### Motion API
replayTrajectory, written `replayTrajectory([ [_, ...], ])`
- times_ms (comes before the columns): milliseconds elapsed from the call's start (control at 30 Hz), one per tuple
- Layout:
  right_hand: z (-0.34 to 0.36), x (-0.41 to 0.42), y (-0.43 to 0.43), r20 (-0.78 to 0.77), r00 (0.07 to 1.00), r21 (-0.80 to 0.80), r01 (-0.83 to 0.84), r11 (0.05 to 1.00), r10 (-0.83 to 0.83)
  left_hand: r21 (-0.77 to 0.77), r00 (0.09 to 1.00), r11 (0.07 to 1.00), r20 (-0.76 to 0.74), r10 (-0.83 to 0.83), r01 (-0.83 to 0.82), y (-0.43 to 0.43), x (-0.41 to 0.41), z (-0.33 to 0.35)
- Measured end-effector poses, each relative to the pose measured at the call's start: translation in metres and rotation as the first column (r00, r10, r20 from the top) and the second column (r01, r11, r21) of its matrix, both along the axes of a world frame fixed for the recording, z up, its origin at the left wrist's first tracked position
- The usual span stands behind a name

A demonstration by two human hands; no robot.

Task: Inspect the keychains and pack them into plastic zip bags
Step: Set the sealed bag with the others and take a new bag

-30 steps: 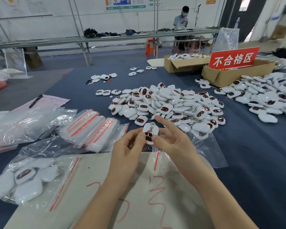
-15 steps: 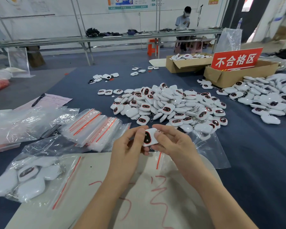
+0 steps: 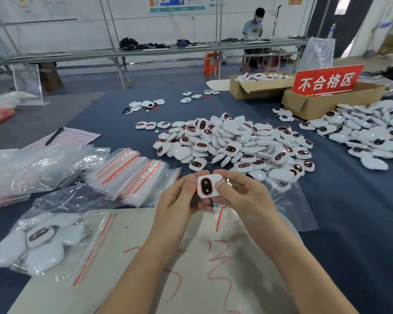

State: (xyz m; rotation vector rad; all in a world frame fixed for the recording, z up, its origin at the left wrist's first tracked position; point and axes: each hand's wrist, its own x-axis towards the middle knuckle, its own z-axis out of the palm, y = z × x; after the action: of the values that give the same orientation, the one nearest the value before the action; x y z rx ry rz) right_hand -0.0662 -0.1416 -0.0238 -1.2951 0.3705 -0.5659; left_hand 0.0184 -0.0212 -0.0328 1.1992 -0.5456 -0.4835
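A white keychain (image 3: 208, 185) with a dark red-rimmed oval face is held between both hands, face toward me. My left hand (image 3: 179, 198) pinches its left edge and my right hand (image 3: 243, 196) grips its right side, where the metal ring (image 3: 230, 183) pokes out over the fingers. Behind them lies a big pile of keychains (image 3: 234, 145) on the blue cloth. A stack of empty zip bags (image 3: 132, 175) with red strips lies to the left. A filled zip bag (image 3: 43, 241) holds several keychains at the lower left. Another clear bag (image 3: 288, 200) lies under my right hand.
A second heap of keychains (image 3: 368, 134) spreads at the right. Two cardboard boxes (image 3: 254, 87) (image 3: 315, 103) stand behind, one with a red sign (image 3: 327, 80). A marked beige sheet (image 3: 145, 257) lies under my arms. Paper and pen (image 3: 55, 135) sit left; a person works at the far bench.
The keychain has been turned from upright to lying sideways with its dark face toward me. My right fingers have curled closer around it, and both hands stay in the same place.
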Motion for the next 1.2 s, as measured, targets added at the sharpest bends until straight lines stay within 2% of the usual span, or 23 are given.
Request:
replayTrajectory([
  [200, 0.000, -0.001, -0.001, 0.051, 0.998, 0.010, -0.038, 0.999, 0.037, -0.014, 0.999, 0.999, -0.025, -0.031, 0.031, 0.000, 0.001, 0.002],
  [400, -0.003, 0.002, -0.003, 0.169, 0.985, 0.214, -0.082, 0.973, 0.046, -0.064, 0.996, 0.997, -0.085, -0.036, 0.031, 0.000, 0.003, 0.002],
  [500, -0.002, 0.003, -0.005, 0.168, 0.986, 0.288, -0.055, 0.956, 0.006, -0.125, 0.988, 0.991, -0.140, -0.068, 0.051, 0.001, 0.004, 0.003],
  [700, 0.000, 0.000, -0.003, 0.165, 0.986, 0.276, -0.051, 0.960, 0.005, -0.164, 0.984, 0.982, -0.131, -0.121, 0.099, 0.003, 0.005, 0.002],
  [1033, 0.001, -0.001, -0.006, 0.177, 0.984, 0.327, -0.083, 0.941, 0.025, -0.180, 0.980, 0.982, -0.180, -0.085, 0.052, 0.001, 0.004, 0.006],
  [1100, 0.001, -0.002, -0.007, 0.172, 0.985, 0.237, -0.067, 0.969, 0.026, -0.155, 0.970, 0.987, -0.243, 0.005, -0.044, -0.001, 0.006, 0.007],
  [1167, -0.003, -0.003, -0.008, 0.121, 0.992, -0.019, 0.039, 0.999, -0.036, -0.069, 0.952, 0.987, -0.283, 0.121, -0.146, 0.000, 0.009, 0.007],
  [1200, -0.005, -0.004, -0.010, 0.091, 0.991, -0.189, 0.114, 0.975, -0.099, -0.003, 0.944, 0.983, -0.280, 0.173, -0.181, 0.001, 0.012, 0.005],
])
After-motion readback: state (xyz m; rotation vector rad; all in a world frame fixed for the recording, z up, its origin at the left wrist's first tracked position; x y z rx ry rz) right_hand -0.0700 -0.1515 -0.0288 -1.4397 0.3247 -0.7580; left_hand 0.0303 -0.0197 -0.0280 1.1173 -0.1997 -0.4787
